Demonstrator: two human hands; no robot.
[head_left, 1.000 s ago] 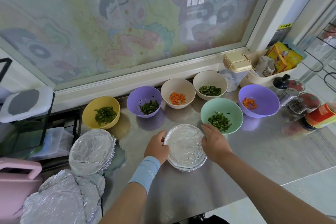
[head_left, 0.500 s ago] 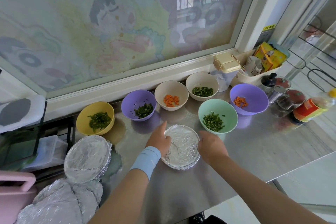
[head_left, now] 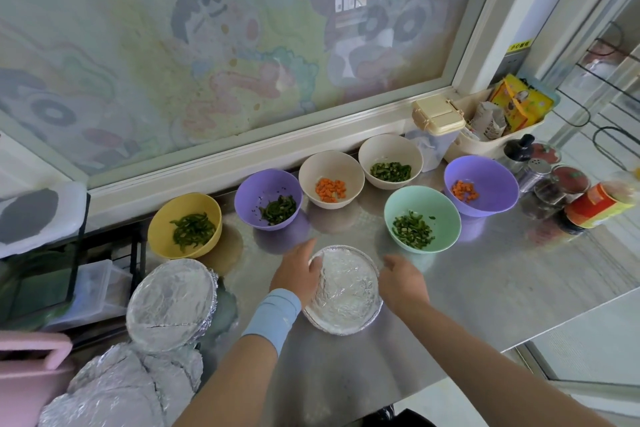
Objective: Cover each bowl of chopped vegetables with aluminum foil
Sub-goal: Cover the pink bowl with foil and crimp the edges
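Steel counter [head_left: 450, 291] under a cartoon-filmed window [head_left: 207, 45]; left hand [head_left: 294, 276] and right hand [head_left: 403, 282], fingers loosely spread, flank the foil-covered bowl [head_left: 344, 291], gripping nothing.

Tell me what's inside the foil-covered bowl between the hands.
That cannot be seen. Crinkled foil spans the whole rim of the bowl, hiding its contents. The left hand rests on its edge; the right hand is beside it.

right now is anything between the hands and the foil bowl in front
No. The left hand rests on the foil bowl's left rim, and the right hand sits beside its right rim; whether it touches is unclear. Nothing lies between.
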